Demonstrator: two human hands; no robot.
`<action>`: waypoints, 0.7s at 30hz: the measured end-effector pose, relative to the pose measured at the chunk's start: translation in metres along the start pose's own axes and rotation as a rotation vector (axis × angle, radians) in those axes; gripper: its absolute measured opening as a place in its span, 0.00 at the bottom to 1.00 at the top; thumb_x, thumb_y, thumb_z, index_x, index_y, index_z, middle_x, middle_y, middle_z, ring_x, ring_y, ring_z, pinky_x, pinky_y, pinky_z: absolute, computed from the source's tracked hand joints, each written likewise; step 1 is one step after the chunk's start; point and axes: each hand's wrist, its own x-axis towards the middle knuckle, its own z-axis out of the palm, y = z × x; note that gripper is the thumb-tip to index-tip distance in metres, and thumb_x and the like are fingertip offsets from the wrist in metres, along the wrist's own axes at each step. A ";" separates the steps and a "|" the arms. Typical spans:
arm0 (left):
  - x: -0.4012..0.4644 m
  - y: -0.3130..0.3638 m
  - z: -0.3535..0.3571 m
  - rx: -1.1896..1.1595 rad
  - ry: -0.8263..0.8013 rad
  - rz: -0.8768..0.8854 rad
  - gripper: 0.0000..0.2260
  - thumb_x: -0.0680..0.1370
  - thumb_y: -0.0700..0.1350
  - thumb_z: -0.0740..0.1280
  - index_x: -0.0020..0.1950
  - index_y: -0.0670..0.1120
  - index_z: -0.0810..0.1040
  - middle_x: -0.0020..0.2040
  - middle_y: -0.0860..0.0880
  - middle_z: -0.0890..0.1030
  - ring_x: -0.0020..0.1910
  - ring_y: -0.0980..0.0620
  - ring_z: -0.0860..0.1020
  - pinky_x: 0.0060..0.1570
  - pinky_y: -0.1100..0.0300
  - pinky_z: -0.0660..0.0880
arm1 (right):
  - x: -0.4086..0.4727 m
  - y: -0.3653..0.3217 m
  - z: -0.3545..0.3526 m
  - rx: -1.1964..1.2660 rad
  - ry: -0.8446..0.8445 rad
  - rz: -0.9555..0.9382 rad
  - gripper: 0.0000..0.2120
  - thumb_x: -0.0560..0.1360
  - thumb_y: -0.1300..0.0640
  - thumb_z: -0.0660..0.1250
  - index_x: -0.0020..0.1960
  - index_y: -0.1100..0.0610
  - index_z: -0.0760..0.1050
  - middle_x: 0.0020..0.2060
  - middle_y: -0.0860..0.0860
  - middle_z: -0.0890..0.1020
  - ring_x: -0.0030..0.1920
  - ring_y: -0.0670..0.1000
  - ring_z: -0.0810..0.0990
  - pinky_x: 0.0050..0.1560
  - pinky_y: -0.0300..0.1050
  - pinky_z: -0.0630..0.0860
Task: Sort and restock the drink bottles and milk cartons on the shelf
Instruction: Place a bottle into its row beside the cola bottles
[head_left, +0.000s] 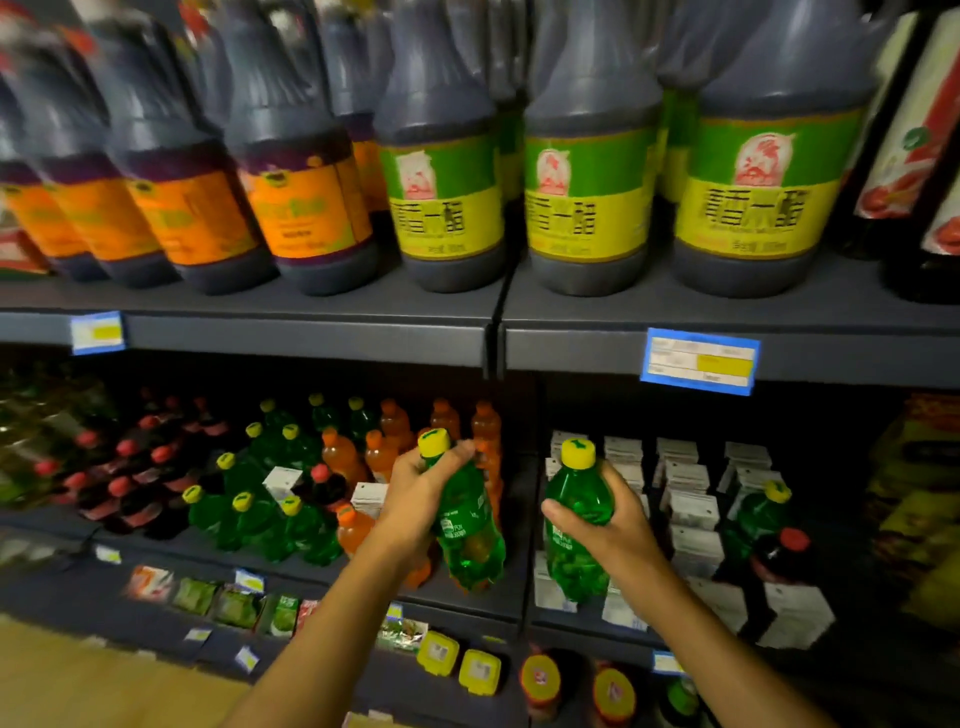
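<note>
Each grip holds a green bottle: left hand (415, 493) one (467, 525), right hand (613, 519) another (576, 525) (both yellow-capped).

Lighting: dim overall; upper shelf (311, 306) lit from the front, recess beneath it in deep shadow. Glare: small highlights on the green bottles (470, 525). Blur: heavy smear on the orange-labelled jugs (306, 208) at left; price tags (700, 361) unreadable. Distortion: wide-angle bowing, jugs leaning outward at edges.
</note>
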 end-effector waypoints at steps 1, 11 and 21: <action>0.001 0.000 -0.015 -0.001 0.006 -0.001 0.04 0.70 0.49 0.73 0.39 0.50 0.85 0.38 0.46 0.84 0.40 0.46 0.84 0.39 0.55 0.81 | 0.001 0.000 0.014 0.008 -0.006 0.004 0.24 0.60 0.46 0.78 0.55 0.43 0.77 0.47 0.42 0.86 0.49 0.42 0.84 0.44 0.33 0.78; 0.017 0.009 -0.160 -0.044 0.104 0.007 0.11 0.78 0.37 0.65 0.48 0.49 0.86 0.46 0.42 0.85 0.45 0.43 0.83 0.47 0.50 0.79 | 0.024 0.013 0.149 -0.078 0.047 -0.012 0.28 0.61 0.45 0.80 0.57 0.32 0.73 0.50 0.40 0.84 0.51 0.39 0.82 0.46 0.34 0.77; 0.050 0.020 -0.266 -0.093 0.211 -0.026 0.08 0.76 0.41 0.67 0.51 0.43 0.86 0.51 0.43 0.86 0.49 0.42 0.84 0.50 0.48 0.80 | 0.045 0.027 0.225 -0.077 0.011 0.044 0.22 0.66 0.55 0.80 0.56 0.43 0.77 0.48 0.45 0.85 0.51 0.47 0.84 0.52 0.43 0.79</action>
